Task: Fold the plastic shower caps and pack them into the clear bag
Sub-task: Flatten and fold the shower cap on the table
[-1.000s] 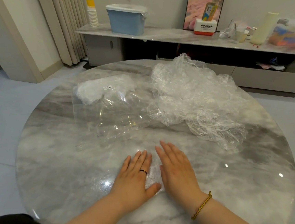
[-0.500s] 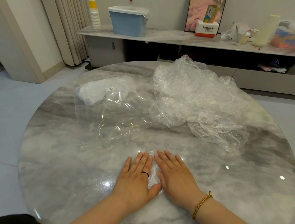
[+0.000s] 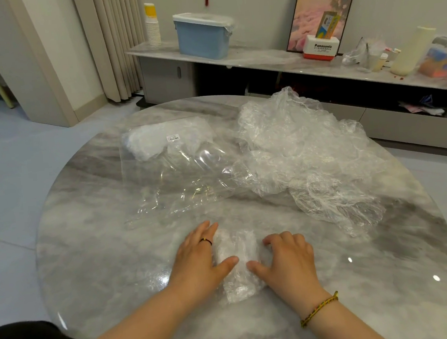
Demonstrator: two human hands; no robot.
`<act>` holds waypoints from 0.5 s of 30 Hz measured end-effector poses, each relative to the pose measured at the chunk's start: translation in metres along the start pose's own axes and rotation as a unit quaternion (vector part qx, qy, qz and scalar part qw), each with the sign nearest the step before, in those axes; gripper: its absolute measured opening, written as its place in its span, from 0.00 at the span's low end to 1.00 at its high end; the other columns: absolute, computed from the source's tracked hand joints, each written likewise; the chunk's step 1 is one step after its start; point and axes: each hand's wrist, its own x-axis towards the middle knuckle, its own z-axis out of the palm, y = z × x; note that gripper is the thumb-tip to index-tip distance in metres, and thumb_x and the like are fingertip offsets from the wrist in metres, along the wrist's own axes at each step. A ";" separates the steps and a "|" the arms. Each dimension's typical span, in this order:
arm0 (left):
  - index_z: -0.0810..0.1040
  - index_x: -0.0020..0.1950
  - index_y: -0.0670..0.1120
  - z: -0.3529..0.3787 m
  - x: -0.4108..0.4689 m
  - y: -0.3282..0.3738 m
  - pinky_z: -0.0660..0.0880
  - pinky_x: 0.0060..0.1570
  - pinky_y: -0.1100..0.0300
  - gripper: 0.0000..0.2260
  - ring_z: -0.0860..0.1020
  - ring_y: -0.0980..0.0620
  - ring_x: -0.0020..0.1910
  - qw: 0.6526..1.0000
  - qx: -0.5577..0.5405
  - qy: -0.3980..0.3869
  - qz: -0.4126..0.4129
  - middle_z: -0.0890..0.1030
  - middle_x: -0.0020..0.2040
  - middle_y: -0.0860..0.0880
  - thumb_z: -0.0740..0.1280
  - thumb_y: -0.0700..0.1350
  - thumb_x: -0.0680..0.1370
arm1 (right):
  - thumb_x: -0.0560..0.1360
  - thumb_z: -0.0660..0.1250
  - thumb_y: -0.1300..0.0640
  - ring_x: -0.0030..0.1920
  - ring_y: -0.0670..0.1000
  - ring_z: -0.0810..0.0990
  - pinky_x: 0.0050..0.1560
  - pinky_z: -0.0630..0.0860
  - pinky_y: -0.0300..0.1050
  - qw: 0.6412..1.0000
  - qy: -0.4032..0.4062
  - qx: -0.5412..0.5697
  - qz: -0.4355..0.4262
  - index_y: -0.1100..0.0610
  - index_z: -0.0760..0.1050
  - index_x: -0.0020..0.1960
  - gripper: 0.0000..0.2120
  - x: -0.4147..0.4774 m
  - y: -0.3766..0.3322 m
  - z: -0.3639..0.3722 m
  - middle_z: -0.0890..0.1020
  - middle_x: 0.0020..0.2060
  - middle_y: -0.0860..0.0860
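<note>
Plastic: one folded cap (image 3: pixel 236 252), flat left hand (image 3: pixel 197 258) pressing, right hand (image 3: pixel 288 261) gripping; one clear bag (image 3: pixel 169 179) beyond.

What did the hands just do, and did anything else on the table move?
Both hands slid apart, uncovering the folded shower cap between them. The left hand lies flat beside it, thumb touching; the right hand has curled its fingers at the cap's right edge. The clear bag and the loose pile of caps stayed put.
</note>
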 end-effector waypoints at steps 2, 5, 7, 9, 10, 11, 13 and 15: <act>0.48 0.76 0.50 -0.004 0.002 -0.001 0.49 0.69 0.63 0.37 0.52 0.54 0.74 1.000 -0.003 0.016 -0.024 0.53 0.76 0.53 0.64 0.59 0.75 | 0.74 0.61 0.40 0.63 0.50 0.63 0.61 0.57 0.40 0.999 -0.032 -0.019 -0.003 0.50 0.68 0.63 0.22 -0.001 -0.003 -0.001 0.69 0.59 0.47; 0.49 0.76 0.50 -0.006 0.003 -0.001 0.52 0.68 0.62 0.38 0.55 0.53 0.72 0.999 -0.008 0.010 -0.042 0.61 0.73 0.55 0.66 0.59 0.73 | 0.75 0.62 0.44 0.62 0.50 0.63 0.56 0.56 0.39 0.999 -0.038 0.028 -0.008 0.45 0.70 0.52 0.08 -0.002 -0.008 -0.003 0.69 0.56 0.46; 0.51 0.75 0.51 -0.007 0.004 -0.001 0.53 0.68 0.61 0.38 0.58 0.54 0.71 0.998 -0.034 0.002 -0.045 0.64 0.71 0.55 0.67 0.58 0.73 | 0.75 0.63 0.47 0.60 0.48 0.63 0.49 0.53 0.38 0.996 -0.045 0.072 -0.007 0.43 0.62 0.38 0.11 -0.004 -0.010 -0.003 0.67 0.50 0.44; 0.53 0.75 0.52 -0.008 0.005 0.000 0.57 0.69 0.60 0.38 0.61 0.53 0.70 0.994 -0.090 -0.007 -0.056 0.67 0.69 0.53 0.70 0.55 0.72 | 0.74 0.65 0.52 0.56 0.45 0.63 0.48 0.53 0.36 0.992 -0.039 0.119 -0.022 0.43 0.58 0.34 0.17 -0.004 -0.007 0.001 0.67 0.44 0.41; 0.54 0.75 0.52 -0.010 0.006 0.000 0.59 0.69 0.59 0.38 0.63 0.52 0.69 0.989 -0.131 -0.012 -0.065 0.67 0.68 0.52 0.71 0.53 0.71 | 0.73 0.66 0.55 0.52 0.43 0.64 0.50 0.55 0.35 0.985 -0.034 0.166 -0.024 0.43 0.59 0.34 0.17 -0.003 -0.007 0.001 0.67 0.41 0.39; 0.55 0.74 0.53 -0.011 0.006 -0.001 0.61 0.67 0.60 0.37 0.64 0.51 0.69 0.981 -0.179 -0.017 -0.074 0.67 0.68 0.51 0.72 0.51 0.71 | 0.72 0.67 0.58 0.47 0.42 0.66 0.50 0.58 0.34 0.974 -0.037 0.223 -0.026 0.44 0.62 0.34 0.17 -0.002 -0.008 0.001 0.68 0.38 0.39; 0.59 0.73 0.52 -0.015 0.006 0.000 0.66 0.59 0.64 0.35 0.69 0.51 0.64 0.956 -0.275 -0.040 -0.089 0.68 0.63 0.51 0.73 0.44 0.71 | 0.71 0.68 0.65 0.34 0.39 0.69 0.41 0.65 0.31 0.935 -0.060 0.348 -0.021 0.50 0.66 0.34 0.16 -0.002 -0.009 -0.001 0.70 0.33 0.43; 0.69 0.66 0.48 -0.018 0.007 0.002 0.72 0.50 0.65 0.26 0.77 0.53 0.52 0.922 -0.372 -0.054 -0.090 0.76 0.55 0.49 0.73 0.39 0.70 | 0.71 0.68 0.68 0.27 0.38 0.69 0.33 0.66 0.30 0.898 -0.068 0.435 -0.003 0.54 0.67 0.35 0.14 -0.002 -0.010 -0.003 0.70 0.30 0.46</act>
